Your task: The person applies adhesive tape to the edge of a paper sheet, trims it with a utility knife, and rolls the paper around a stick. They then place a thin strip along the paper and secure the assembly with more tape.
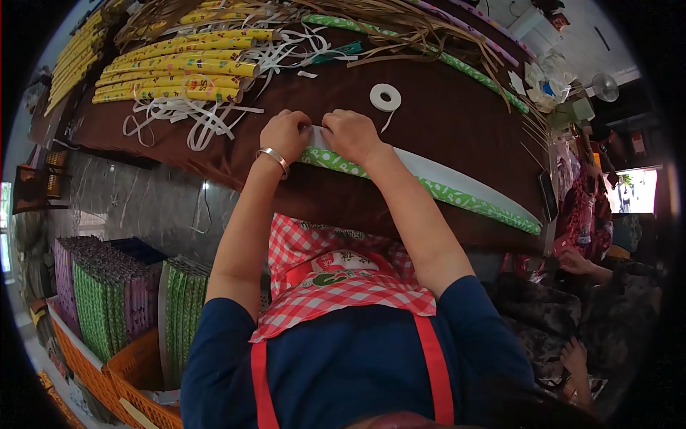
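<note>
A long green-and-white patterned strip (464, 196) with a white inner side lies along the front edge of the brown cloth-covered table (329, 86). My left hand (286, 134), with a bracelet at the wrist, has its fingers closed on the strip's left end. Just to its right, my right hand (350, 134) pinches the same strip at its upper edge. The fingertips of both hands are partly hidden. A roll of white tape (385, 97) lies behind my right hand, its loose end hanging toward the strip.
Yellow patterned rolls (179, 64) and tangled white ribbons (211, 121) lie at the table's back left. Brown strips (421, 36) cross the back. Orange crates (93, 375) with folded green and purple pieces (100, 307) stand lower left. Another person's hands (575, 357) show at right.
</note>
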### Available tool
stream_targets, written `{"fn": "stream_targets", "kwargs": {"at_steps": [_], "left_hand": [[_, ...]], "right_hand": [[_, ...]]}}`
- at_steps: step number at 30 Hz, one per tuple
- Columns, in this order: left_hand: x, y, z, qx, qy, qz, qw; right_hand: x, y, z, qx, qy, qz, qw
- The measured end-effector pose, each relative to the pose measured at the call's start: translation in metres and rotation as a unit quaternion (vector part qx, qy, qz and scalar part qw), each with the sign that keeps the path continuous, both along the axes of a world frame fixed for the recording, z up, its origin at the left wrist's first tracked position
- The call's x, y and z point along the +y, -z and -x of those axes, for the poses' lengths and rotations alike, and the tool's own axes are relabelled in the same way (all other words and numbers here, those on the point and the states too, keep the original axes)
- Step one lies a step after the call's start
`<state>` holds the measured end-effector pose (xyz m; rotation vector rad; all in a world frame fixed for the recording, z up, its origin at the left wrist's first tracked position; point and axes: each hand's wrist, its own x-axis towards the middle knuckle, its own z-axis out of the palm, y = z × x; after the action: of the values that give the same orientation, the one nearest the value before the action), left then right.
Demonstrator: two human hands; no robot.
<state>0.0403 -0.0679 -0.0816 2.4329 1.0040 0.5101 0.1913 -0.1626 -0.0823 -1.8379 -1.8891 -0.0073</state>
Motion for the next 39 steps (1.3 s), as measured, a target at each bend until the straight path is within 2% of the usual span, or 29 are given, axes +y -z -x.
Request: {"fn": "stream_targets", "kwargs": {"at_steps": [2, 9, 16, 19, 22, 29, 35, 39], "left_hand": [[0.0, -0.001, 0.001, -0.004, 0.0, -0.002, 1.0], [0.001, 0.0, 0.0, 0.003, -0.001, -0.006, 1.0], [-0.001, -0.003, 0.0, 0.011, -0.006, 0.002, 1.0], [0.001, -0.002, 0.001, -0.001, -0.001, 0.004, 1.0], [0.002, 0.001, 0.001, -0.005, 0.002, 0.004, 1.0], [0.002, 0.002, 0.001, 0.0, 0.004, -0.005, 1.0], [0.002, 0.002, 0.002, -0.011, 0.005, 0.005, 1.0], [0.003, 0.001, 0.001, -0.004, 0.004, 0.008, 1.0]], "right_hand": [[0.003, 0.003, 0.002, -0.04, 0.012, -0.011, 0.999], [-0.003, 0.009, -0.006, -0.038, 0.028, -0.033, 0.998], [-0.036, -0.002, -0.03, -0.037, 0.107, 0.021, 0.993], [-0.035, -0.006, -0.027, -0.031, 0.094, 0.007, 0.995], [-0.017, -0.006, -0.005, -0.066, 0.036, -0.045, 0.996], [-0.002, 0.005, 0.002, -0.081, 0.055, -0.045, 0.994], [-0.049, -0.006, -0.033, -0.025, 0.11, -0.043, 0.993], [-0.098, -0.011, -0.066, -0.016, 0.233, 0.0, 0.972]]}}
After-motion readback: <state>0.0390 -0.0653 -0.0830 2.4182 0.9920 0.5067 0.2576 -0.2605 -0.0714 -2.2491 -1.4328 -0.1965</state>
